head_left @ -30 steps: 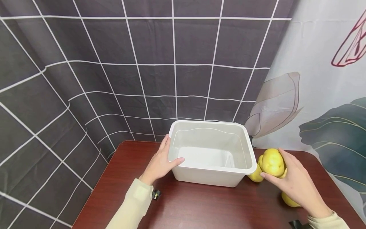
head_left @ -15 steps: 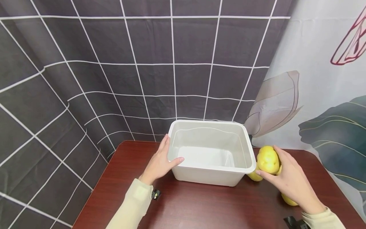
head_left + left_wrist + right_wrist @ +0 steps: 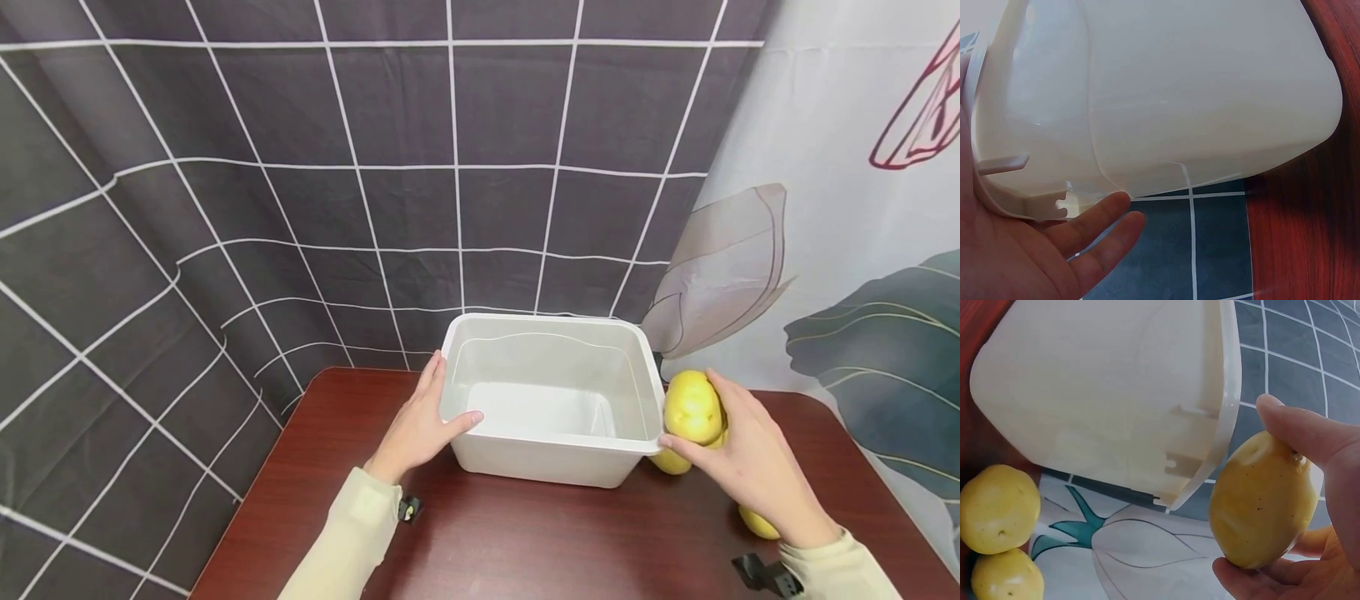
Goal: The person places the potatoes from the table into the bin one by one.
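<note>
There are two hands (image 3: 417,427), one white bin (image 3: 540,463) and one desk (image 3: 525,542). At least four yellow potatoes (image 3: 1261,503) are visible.

No readable text, label, brand, number or sign that I can make out: none on the white bin (image 3: 536,462), yellow potato (image 3: 1263,503) I hold, table (image 3: 525,533) or gridded cloth (image 3: 510,208).

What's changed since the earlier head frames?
The right-hand grip has carried a yellow potato-like piece left and slightly up in the head view, to beside the right end of the white bin. Nothing was newly grasped or let go. The bin, and the left-hand grip at its left end, stayed put.
</note>
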A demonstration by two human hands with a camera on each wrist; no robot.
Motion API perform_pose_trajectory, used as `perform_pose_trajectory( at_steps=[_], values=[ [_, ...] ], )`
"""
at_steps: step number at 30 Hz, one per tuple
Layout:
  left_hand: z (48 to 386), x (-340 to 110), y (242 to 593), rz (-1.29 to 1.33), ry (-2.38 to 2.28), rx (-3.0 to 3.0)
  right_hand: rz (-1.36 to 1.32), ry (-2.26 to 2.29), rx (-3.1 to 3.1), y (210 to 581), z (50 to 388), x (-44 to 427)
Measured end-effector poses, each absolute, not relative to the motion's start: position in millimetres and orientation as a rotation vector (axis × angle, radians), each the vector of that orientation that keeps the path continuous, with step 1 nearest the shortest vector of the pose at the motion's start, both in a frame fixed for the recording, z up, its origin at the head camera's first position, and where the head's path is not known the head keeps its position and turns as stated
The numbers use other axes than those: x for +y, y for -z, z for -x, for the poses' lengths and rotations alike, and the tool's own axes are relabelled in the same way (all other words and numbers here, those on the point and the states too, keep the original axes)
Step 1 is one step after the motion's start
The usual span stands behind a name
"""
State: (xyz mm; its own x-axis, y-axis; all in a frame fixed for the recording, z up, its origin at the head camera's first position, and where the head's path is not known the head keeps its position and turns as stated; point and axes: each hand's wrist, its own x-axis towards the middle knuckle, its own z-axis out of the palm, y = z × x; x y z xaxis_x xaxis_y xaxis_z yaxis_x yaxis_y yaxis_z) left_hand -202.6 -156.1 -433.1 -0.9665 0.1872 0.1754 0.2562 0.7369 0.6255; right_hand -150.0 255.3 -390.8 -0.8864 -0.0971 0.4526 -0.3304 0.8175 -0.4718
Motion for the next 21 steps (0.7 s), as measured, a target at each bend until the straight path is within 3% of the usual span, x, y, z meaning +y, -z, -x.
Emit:
perform_pose_trajectory(
  at_steps=[21],
  values=[
    [203,-156,433,0.363,1.039,-2.837,-0.364,-0.798,-2.564,387,161,242]
  ],
)
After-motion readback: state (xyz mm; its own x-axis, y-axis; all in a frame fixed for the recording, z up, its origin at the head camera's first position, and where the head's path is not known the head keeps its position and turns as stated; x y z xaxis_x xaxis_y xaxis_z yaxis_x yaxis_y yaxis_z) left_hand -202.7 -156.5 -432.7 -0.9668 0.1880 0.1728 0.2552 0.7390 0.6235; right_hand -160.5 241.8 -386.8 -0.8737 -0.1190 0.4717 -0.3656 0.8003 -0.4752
